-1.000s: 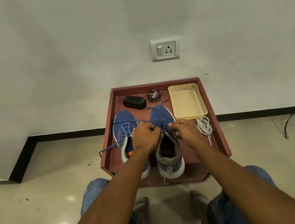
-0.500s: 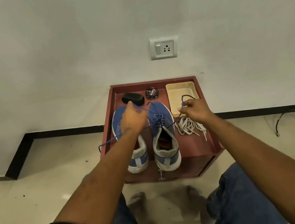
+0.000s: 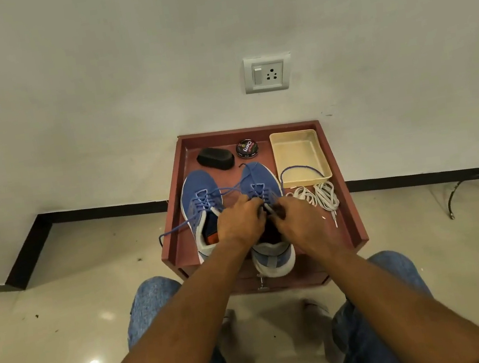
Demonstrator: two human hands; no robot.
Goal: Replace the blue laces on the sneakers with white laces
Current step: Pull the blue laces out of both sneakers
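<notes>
Head view: low red-brown table (image 3: 179,245) with a raised rim, against the wall. Contents, left to right: a black brush (image 3: 215,158) and a round polish tin (image 3: 247,148) along the far edge, beyond the fingers; a cream tray (image 3: 299,154) at the far right corner, holding only a loop of blue lace (image 3: 298,168) that curls over its near edge. Left sneaker (image 3: 201,205) lies just left of the fingers, laced in blue, one lace end trailing over the table's left rim. Right sneaker (image 3: 258,178) sits directly under the fingers, toe pointing away. White laces (image 3: 325,197) lie bundled on the table to the right of the fingers, just in front of the tray.

Change since half a second ago: both hands were then raised and spread apart, each drawing a lace end outward; now they have come back together over the right sneaker's eyelets. The slack lace has dropped, part of it into the tray.

Left hand (image 3: 242,222): palm down, fingers curled, pinching the blue lace at the tongue. Right hand (image 3: 296,225): palm down, fingers curled toward the same spot, tips touching the lacing; whether it actually pinches a strand I cannot tell. Knuckles of the two hands nearly meet. Both forearms reach straight forward from the knees.
</notes>
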